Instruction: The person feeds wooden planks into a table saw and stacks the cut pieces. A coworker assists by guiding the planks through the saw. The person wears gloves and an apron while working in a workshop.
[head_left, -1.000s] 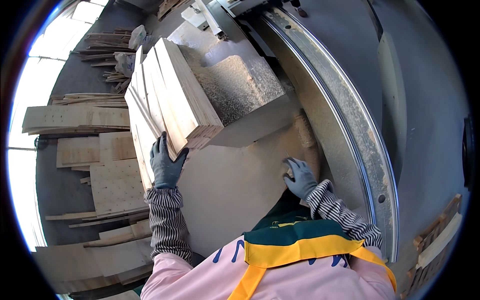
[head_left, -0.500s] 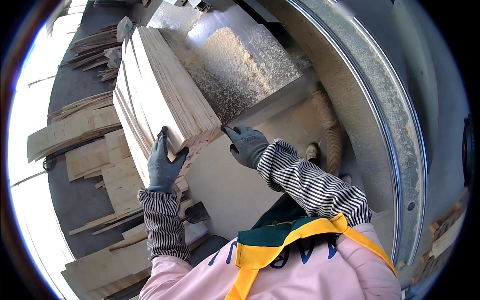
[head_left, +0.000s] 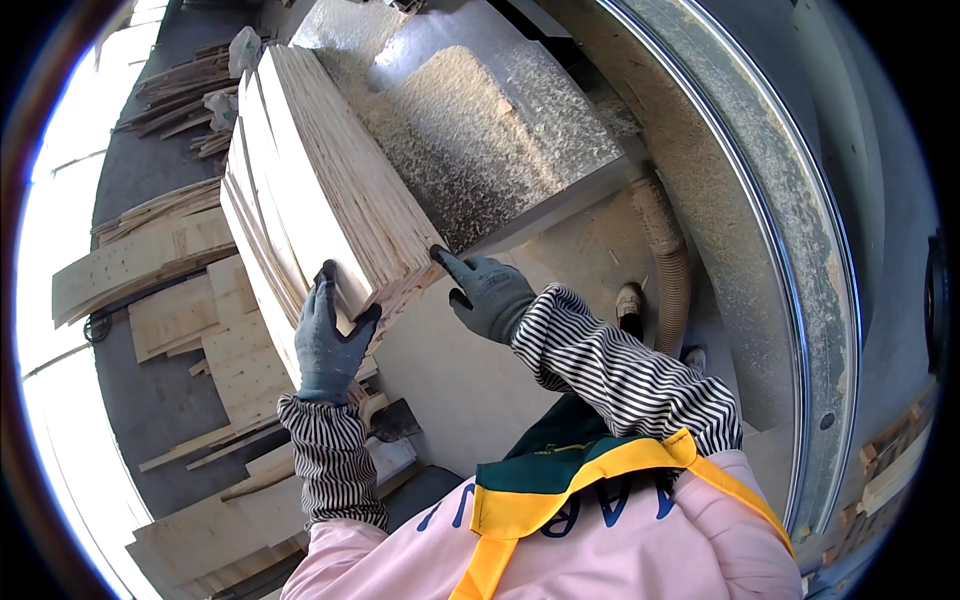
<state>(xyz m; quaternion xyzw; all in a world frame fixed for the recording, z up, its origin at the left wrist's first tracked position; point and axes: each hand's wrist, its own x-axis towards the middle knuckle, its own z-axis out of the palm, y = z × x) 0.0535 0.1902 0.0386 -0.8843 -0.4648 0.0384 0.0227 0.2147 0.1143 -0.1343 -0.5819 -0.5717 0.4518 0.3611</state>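
A thick stack of plywood boards (head_left: pixel 350 170) stands tilted in front of me, its layered edges facing right and its pale top face to the left. My left hand (head_left: pixel 333 340), in a grey glove, rests against the near end of the stack with fingers stretched up and the thumb spread aside. At the near right corner, my right hand (head_left: pixel 488 297), gloved too, has its index finger extended against the board edges and the thumb apart below. Neither hand is wrapped round a board. Striped sleeve covers (head_left: pixel 620 365) reach over both forearms.
Beyond the stack lies a metal table (head_left: pixel 590 150) strewn with sawdust (head_left: pixel 460 110). A ribbed hose (head_left: pixel 668 270) hangs from its right side, beside a shoe (head_left: pixel 630 298). A curved metal rail (head_left: pixel 800 260) runs along the right. Loose boards (head_left: pixel 150 265) and offcuts cover the floor at left.
The stack's near right corner and my right fingertip sit slightly further left in the picture. My left hand stays at the near end, a little lower in view.
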